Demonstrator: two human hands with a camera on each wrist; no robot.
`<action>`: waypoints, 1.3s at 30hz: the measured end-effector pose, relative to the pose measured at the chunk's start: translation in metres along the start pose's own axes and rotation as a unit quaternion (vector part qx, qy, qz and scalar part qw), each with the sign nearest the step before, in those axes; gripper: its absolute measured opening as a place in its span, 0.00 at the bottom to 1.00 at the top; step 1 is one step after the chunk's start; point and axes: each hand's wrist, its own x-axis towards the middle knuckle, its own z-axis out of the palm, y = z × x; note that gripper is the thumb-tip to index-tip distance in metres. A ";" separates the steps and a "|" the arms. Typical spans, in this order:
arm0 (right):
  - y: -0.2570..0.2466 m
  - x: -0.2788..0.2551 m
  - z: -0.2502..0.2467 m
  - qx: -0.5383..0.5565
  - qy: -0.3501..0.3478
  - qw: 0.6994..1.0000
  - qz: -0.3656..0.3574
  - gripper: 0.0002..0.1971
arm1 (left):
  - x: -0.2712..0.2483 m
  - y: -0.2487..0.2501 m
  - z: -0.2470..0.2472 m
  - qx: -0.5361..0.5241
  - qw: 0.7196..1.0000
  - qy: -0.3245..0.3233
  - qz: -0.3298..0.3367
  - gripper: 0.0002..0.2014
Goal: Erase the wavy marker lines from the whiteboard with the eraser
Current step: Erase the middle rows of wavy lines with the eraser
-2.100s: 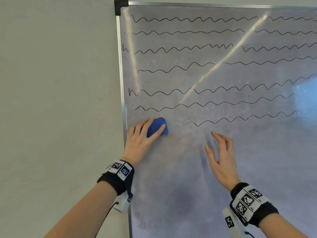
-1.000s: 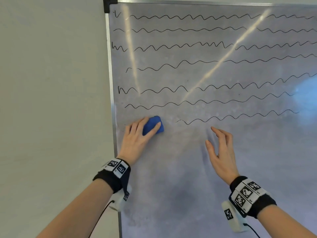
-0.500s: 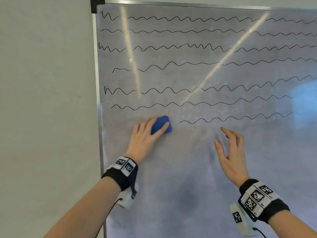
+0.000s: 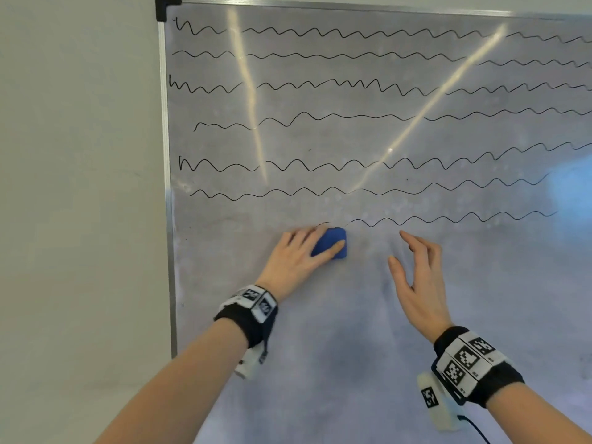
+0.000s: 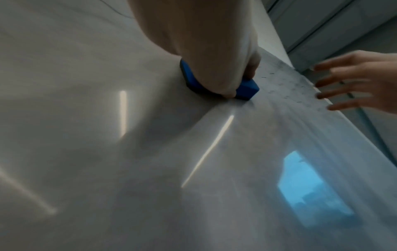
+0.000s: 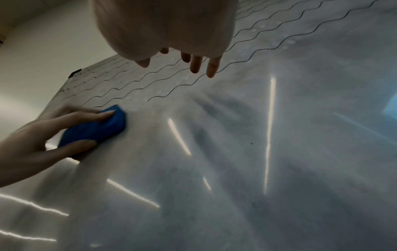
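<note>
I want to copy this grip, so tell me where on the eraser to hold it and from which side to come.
Hold the eraser by its two long side edges, coming from below with the palm over its back. It is a small flat block lying flush on the whiteboard, so only its back and edges are free. The left hand does this: thumb on one edge, fingers along the other.

The blue eraser (image 4: 330, 243), a small block, lies pressed flat against the upright whiteboard (image 4: 352, 331) nearer its left edge, at the left end of the lowest of seven black wavy marker lines (image 4: 448, 217), which run across the board's upper part above a smudged grey lower area.
</note>
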 end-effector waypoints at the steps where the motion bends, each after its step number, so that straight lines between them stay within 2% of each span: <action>1: 0.004 0.001 -0.003 0.000 -0.002 1.000 0.004 0.27 | -0.011 -0.011 -0.003 0.005 1.000 0.007 -0.016 0.32; 4: 0.013 -0.001 -0.011 0.004 -0.007 1.000 0.014 0.28 | -0.031 -0.033 -0.010 0.016 0.995 0.025 -0.095 0.33; 7: 0.016 -0.006 -0.017 0.005 -0.010 1.000 0.012 0.28 | -0.012 -0.019 -0.008 -0.003 0.987 0.025 -0.156 0.34; 9: 0.017 -0.007 -0.020 0.008 -0.006 1.000 0.013 0.28 | 0.013 0.002 -0.002 -0.001 0.990 0.014 -0.139 0.34; 13: 0.020 -0.007 -0.028 0.002 0.004 1.000 0.018 0.28 | 0.047 0.038 0.009 0.001 0.998 -0.023 -0.054 0.30; 17: 0.026 -0.006 -0.034 -0.004 0.003 1.000 0.016 0.27 | 0.032 0.029 0.006 0.017 1.000 -0.016 0.001 0.31; 19: 0.027 -0.004 -0.034 0.002 -0.001 1.000 0.018 0.27 | 0.014 0.009 0.003 0.028 0.999 0.004 -0.017 0.33; 22: 0.026 -0.004 -0.032 0.006 -0.008 1.000 0.020 0.27 | -0.004 -0.014 -0.003 0.032 0.993 0.030 -0.108 0.38; 25: 0.024 -0.008 -0.031 0.014 -0.013 1.000 0.021 0.27 | 0.007 -0.005 -0.005 0.018 0.985 0.022 -0.169 0.39; 27: 0.024 -0.010 -0.032 0.017 -0.013 1.000 0.017 0.27 | 0.025 0.013 -0.001 0.012 0.988 0.018 -0.155 0.36; 31: 0.024 -0.011 -0.037 0.006 -0.010 1.000 0.023 0.27 | 0.053 0.060 0.012 -0.007 0.999 -0.031 -0.034 0.31; 34: 0.028 -0.011 -0.043 -0.003 -0.005 0.999 0.033 0.27 | 0.045 0.053 0.011 -0.002 0.999 -0.033 0.009 0.33; 36: 0.031 -0.010 -0.044 -0.008 -0.005 0.999 0.042 0.27 | 0.029 0.031 0.008 0.010 1.000 -0.005 0.015 0.33; 39: 0.030 -0.013 -0.040 -0.006 -0.001 0.998 0.055 0.26 | 0.008 0.000 0.004 0.021 0.998 0.038 -0.043 0.34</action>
